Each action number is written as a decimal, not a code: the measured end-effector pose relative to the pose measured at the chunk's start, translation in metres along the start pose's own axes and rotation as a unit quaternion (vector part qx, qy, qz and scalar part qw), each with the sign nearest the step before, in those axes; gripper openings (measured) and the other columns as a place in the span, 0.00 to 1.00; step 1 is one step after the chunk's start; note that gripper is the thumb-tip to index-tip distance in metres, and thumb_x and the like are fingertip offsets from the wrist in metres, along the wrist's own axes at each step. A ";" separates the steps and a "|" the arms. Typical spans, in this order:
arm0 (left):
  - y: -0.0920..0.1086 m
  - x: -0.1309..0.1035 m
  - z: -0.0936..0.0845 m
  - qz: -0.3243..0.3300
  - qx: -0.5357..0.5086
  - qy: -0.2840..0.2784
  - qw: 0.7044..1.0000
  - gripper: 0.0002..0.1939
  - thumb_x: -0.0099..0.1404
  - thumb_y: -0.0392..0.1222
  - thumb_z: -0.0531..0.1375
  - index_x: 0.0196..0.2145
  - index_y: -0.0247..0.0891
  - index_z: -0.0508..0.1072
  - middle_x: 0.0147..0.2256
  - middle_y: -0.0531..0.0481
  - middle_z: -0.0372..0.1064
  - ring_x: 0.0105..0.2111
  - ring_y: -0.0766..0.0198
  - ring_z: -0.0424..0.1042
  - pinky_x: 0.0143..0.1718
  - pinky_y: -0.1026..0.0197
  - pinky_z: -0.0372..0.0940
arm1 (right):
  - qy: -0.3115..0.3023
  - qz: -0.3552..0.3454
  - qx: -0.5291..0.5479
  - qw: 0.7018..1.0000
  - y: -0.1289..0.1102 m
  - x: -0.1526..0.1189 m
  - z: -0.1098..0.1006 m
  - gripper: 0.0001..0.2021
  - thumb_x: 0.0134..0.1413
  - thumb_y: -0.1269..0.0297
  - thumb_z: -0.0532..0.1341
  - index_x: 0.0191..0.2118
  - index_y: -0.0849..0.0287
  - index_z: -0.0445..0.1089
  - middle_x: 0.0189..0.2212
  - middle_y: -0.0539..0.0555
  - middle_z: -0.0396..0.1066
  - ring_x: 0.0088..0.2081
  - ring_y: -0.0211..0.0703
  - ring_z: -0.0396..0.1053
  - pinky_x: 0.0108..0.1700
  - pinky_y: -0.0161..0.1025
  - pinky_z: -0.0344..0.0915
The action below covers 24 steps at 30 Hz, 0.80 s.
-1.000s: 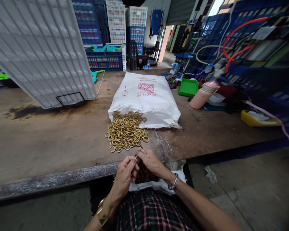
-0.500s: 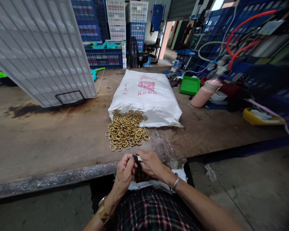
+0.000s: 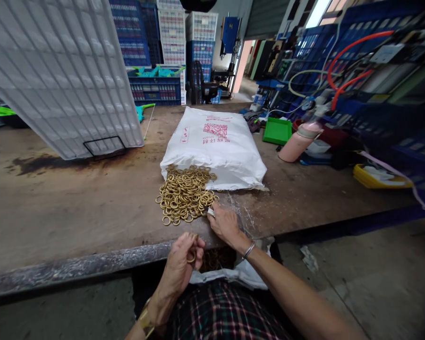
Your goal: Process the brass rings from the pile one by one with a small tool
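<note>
My left hand (image 3: 184, 257) is closed at the table's front edge, with a gold-coloured ring (image 3: 191, 256) pinched in its fingers. My right hand (image 3: 226, 224) reaches over the table to the right edge of a heap of gold-coloured rings (image 3: 184, 191). Its fingers are closed round a small black-and-white piece (image 3: 210, 212), whose kind I cannot make out. The heap spills from the mouth of a white woven sack (image 3: 216, 146) with red print. Below my hands, at my lap, an open white bag (image 3: 230, 275) holds dark brown contents, too shaded to name.
A large ribbed white plastic panel (image 3: 67, 75) stands at the left on the wooden table (image 3: 74, 203). To the right are a green tray (image 3: 277, 131), a pink bottle-shaped container (image 3: 297, 145) and a yellow tray (image 3: 378, 178). Stacked crates (image 3: 172, 38) rise behind.
My hands have come apart. The right one has moved forward to the heap with the black-and-white piece, while the left stays near the edge, its ring now showing.
</note>
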State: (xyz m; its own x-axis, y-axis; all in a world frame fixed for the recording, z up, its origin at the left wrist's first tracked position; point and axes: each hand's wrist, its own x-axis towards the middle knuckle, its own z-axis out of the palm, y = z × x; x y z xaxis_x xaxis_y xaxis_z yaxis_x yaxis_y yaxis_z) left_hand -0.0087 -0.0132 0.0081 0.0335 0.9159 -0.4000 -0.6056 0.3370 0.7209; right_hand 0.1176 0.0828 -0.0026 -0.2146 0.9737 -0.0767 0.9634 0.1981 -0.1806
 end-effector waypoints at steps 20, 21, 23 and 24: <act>-0.002 0.009 -0.003 0.004 0.009 0.062 0.998 0.22 0.48 0.51 0.66 0.36 0.38 0.65 0.19 0.60 0.63 0.15 0.75 0.59 0.13 0.73 0.50 | -0.003 -0.155 0.426 0.892 -0.004 -0.029 -0.006 0.07 0.57 0.62 0.51 0.31 0.58 0.59 0.25 0.46 0.59 0.28 0.36 0.57 0.32 0.32 0.54; -0.002 0.010 -0.003 0.006 0.021 0.061 0.998 0.22 0.48 0.52 0.66 0.35 0.37 0.66 0.19 0.60 0.62 0.14 0.75 0.57 0.13 0.73 0.49 | -0.009 -0.153 0.436 0.887 -0.006 -0.030 -0.007 0.07 0.57 0.61 0.51 0.31 0.58 0.59 0.25 0.46 0.58 0.28 0.35 0.57 0.32 0.32 0.54; -0.002 0.011 -0.004 0.013 0.042 0.066 0.997 0.22 0.47 0.54 0.66 0.32 0.36 0.66 0.18 0.61 0.60 0.13 0.77 0.54 0.13 0.73 0.47 | -0.024 -0.142 0.453 0.880 -0.009 -0.031 -0.008 0.07 0.56 0.62 0.52 0.30 0.58 0.59 0.24 0.45 0.57 0.28 0.35 0.56 0.31 0.32 0.53; -0.002 0.011 -0.005 0.017 0.048 0.070 0.996 0.22 0.47 0.54 0.66 0.30 0.36 0.65 0.17 0.61 0.59 0.13 0.77 0.54 0.13 0.73 0.46 | -0.031 -0.136 0.458 0.878 -0.010 -0.031 -0.007 0.07 0.56 0.63 0.52 0.29 0.58 0.59 0.24 0.45 0.57 0.28 0.35 0.56 0.31 0.32 0.53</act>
State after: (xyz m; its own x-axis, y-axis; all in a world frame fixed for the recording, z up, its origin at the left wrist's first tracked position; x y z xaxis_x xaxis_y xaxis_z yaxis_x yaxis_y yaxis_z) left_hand -0.0107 -0.0046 -0.0005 -0.1007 0.8901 -0.4445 -0.5250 0.3320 0.7837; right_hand 0.1156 0.0512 0.0090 -0.4525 0.8907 0.0438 0.3470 0.2211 -0.9114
